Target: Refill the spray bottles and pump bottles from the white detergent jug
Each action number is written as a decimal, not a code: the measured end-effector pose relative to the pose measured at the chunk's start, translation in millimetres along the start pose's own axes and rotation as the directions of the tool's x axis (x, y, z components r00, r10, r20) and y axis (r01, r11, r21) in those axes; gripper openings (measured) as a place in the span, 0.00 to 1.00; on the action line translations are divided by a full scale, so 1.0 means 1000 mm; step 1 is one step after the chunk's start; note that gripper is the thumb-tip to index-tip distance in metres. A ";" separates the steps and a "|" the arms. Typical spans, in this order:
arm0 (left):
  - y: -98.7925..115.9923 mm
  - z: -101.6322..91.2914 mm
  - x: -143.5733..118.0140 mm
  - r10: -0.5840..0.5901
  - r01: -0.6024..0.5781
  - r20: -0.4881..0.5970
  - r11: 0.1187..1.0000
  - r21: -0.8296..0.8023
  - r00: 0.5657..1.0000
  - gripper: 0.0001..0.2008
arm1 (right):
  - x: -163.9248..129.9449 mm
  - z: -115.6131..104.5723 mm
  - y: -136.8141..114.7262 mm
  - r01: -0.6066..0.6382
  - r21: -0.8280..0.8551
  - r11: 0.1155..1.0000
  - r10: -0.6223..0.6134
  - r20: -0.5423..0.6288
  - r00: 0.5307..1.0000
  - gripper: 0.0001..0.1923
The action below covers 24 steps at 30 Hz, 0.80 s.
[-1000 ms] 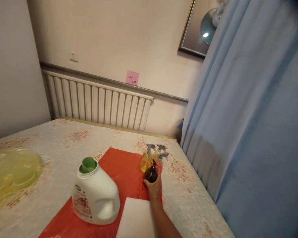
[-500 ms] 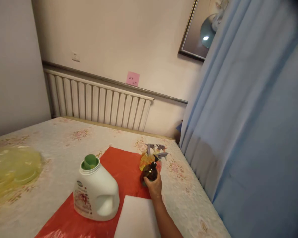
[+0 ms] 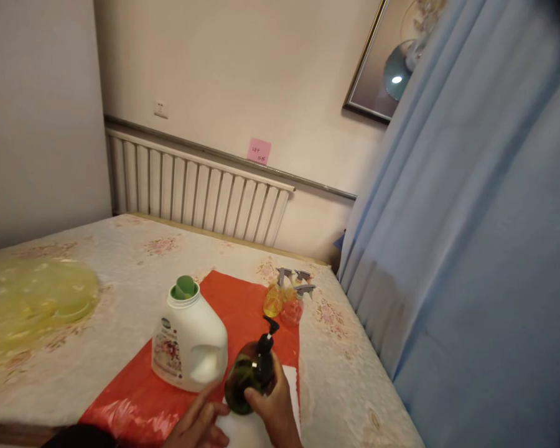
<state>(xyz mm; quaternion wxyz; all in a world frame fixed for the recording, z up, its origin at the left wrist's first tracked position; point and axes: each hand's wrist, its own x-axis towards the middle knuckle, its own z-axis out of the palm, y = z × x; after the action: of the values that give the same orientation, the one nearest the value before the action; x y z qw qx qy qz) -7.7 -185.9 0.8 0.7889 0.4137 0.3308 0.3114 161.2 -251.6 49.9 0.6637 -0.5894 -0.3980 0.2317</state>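
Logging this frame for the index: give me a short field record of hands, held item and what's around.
right hand: grips the dark green pump bottle, tilted, black pump up
left hand: open, fingers beside the bottle base; contact unclear
under hands: white pad on red sheet
jug: white detergent jug, green cap, upright on the sheet
far edge: small spray bottles, yellow and reddish
left: yellow plastic bag

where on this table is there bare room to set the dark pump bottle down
Free: red mat between white jug and spray bottles; floral cloth behind the jug, toward the radiator. Crowded: near edge, where both hands meet at the pump bottle; yellow plastic at left.
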 end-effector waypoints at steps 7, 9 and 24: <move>0.012 0.019 -0.011 -0.107 0.141 0.138 0.952 -0.273 0.985 0.47 | -0.031 0.012 0.000 0.034 0.144 0.989 -0.053 0.129 0.990 0.45; 0.012 0.018 -0.014 -0.093 0.135 0.156 0.948 -0.288 0.983 0.47 | -0.033 0.016 0.000 0.030 0.158 0.987 -0.048 0.115 0.992 0.49; 0.081 0.008 -0.016 0.292 -0.331 0.194 0.920 0.211 0.937 0.28 | -0.043 0.026 -0.036 0.010 0.198 0.980 -0.049 0.191 0.980 0.49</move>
<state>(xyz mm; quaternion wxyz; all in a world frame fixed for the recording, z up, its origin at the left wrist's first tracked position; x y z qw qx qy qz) -28.6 -164.0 78.5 0.6969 0.5772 0.2321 0.3568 110.4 -276.4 73.2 0.6798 -0.4897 -0.4451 0.3163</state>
